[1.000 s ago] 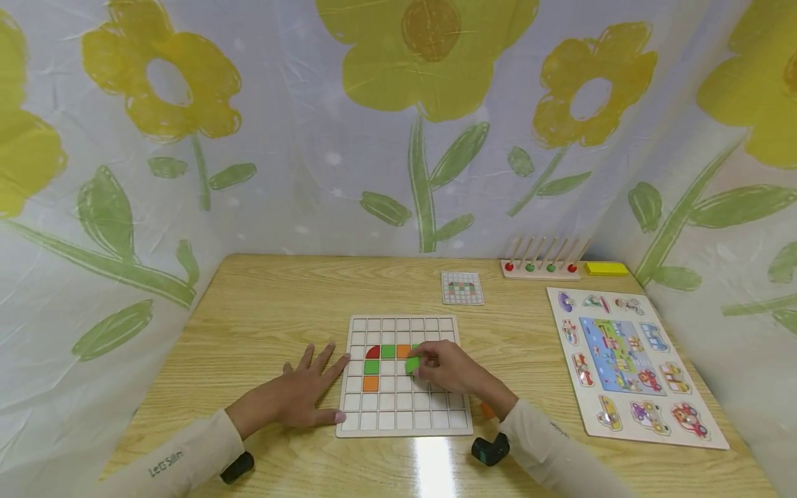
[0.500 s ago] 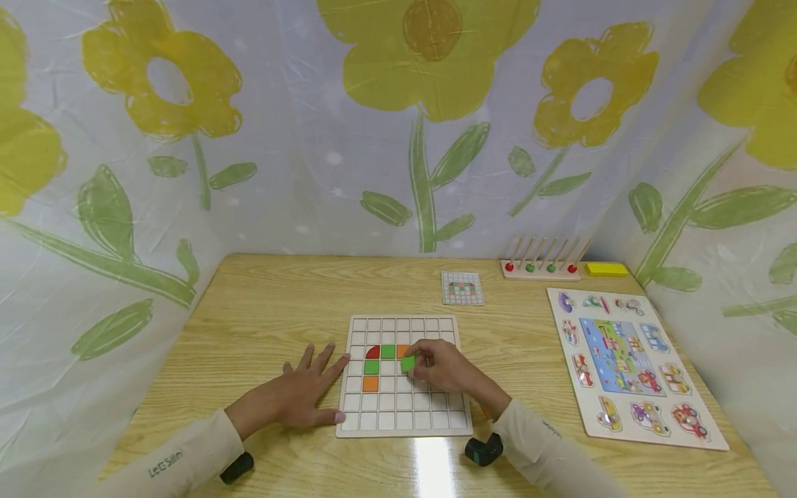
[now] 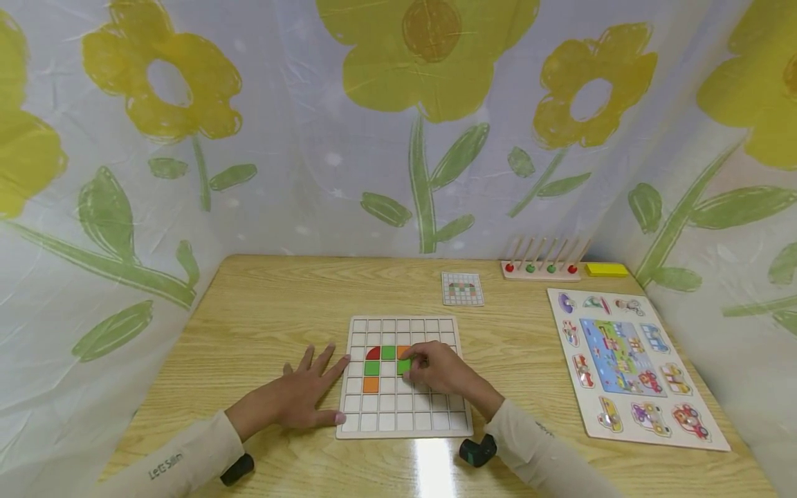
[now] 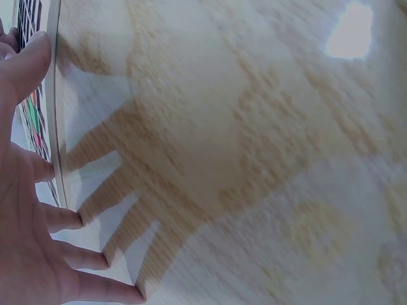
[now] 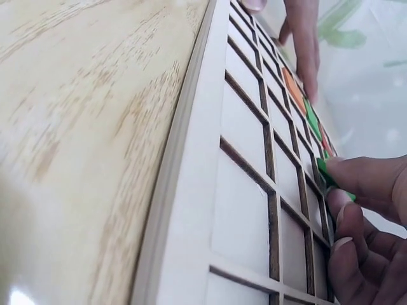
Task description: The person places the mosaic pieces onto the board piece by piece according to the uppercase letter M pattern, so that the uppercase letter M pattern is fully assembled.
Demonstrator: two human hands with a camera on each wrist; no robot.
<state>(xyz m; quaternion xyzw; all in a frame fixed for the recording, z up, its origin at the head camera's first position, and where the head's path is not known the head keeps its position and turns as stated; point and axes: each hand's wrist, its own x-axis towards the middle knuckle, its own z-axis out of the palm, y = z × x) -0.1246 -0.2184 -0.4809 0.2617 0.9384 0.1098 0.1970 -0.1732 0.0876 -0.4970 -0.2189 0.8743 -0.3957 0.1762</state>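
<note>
A wooden grid board (image 3: 386, 420) lies flat on the table. Set in its cells are a red quarter-round tile (image 3: 373, 354), a green square tile beside it, an orange one partly behind my fingers, and below the red another green tile (image 3: 372, 369) above an orange tile (image 3: 371, 384). Thumb and fingers of my right hand (image 3: 443, 368) pinch a green square tile (image 3: 404, 366) at the cell under the top orange one; the right wrist view shows it tilted. Fingers spread, my left hand (image 3: 305, 393) touches the board's left edge with thumb and index finger.
A small pattern card (image 3: 463, 289) lies behind the board. At the back right stand a peg rack with red and green beads (image 3: 540, 270) and a yellow block (image 3: 607, 269). A vehicle knob puzzle (image 3: 635, 370) lies to the right. Flower-printed cloth surrounds the table.
My right hand has shifted slightly left with the green tile, which now sits lower and nearer the cell below the top orange tile. My left hand has stayed put.
</note>
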